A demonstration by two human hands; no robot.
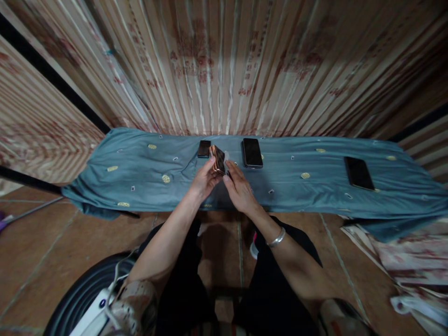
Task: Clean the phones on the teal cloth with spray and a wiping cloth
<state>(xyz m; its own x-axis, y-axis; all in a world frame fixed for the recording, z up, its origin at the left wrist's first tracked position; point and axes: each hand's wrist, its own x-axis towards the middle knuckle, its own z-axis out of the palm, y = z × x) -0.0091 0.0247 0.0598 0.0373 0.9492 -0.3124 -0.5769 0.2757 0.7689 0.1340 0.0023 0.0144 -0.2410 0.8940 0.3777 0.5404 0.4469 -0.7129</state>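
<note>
The phone (218, 159) is clamped between the fingertips of left hand (204, 180) and right hand (240, 189), its long axis tilted away.

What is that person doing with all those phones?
A person sits at a table covered with a blue cloth. Their left hand and right hand together hold a coppery phone, tilted up just above the cloth. Three dark phones lie flat on the cloth: a small phone right behind the hands, a bigger phone beside it, and a far phone off to the right.
</note>
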